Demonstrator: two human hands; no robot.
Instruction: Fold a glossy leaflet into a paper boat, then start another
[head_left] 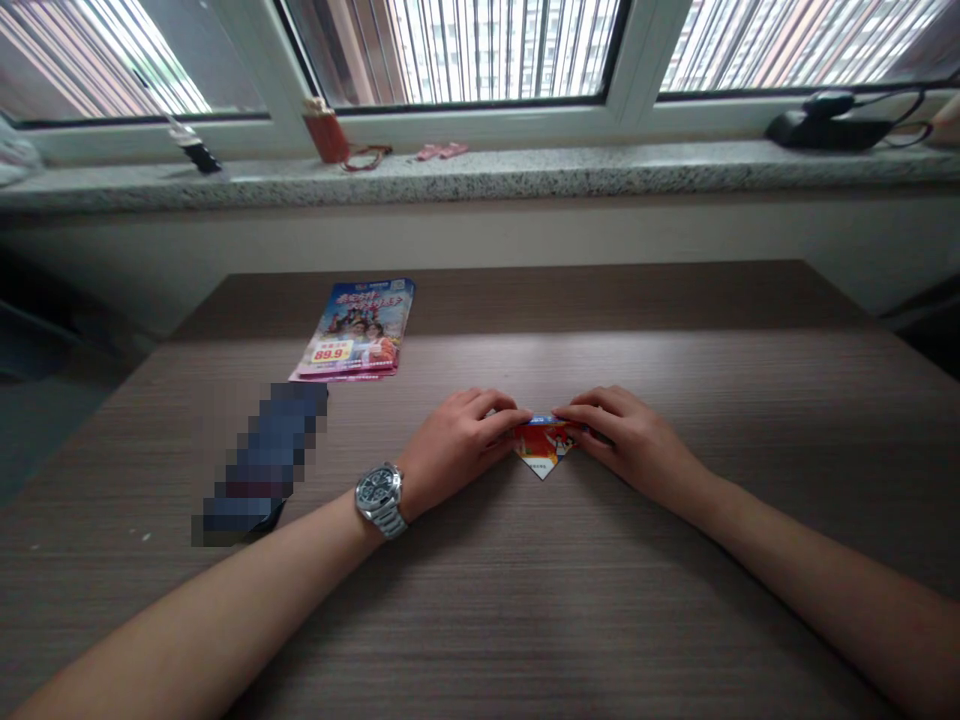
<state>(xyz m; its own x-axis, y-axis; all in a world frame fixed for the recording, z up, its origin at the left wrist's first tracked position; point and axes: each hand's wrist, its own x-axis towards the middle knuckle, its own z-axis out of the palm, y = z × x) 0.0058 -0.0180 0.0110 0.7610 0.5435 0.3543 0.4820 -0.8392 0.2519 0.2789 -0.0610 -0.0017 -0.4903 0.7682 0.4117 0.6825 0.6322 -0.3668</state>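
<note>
A small folded paper (543, 447), printed in red, blue and white, lies on the table with its pointed corner toward me. My left hand (466, 435) grips its left end, fingers closed and bent over the edge. On the opposite end, my right hand (621, 430) pinches the same paper with thumb and fingers. Both fingertip groups sit along the top folded edge, close to each other, and they cover the paper's two side corners. A silver wristwatch (380, 498) is on my left wrist.
A stack of printed flyers (360, 325) lies at the back left of the brown table (675, 600). Nearer to me is a dark, pixelated flat object (262, 460), beside my left forearm. On the stone windowsill (570, 175) stand a red box (326, 135) and a black device with cables (829, 125).
</note>
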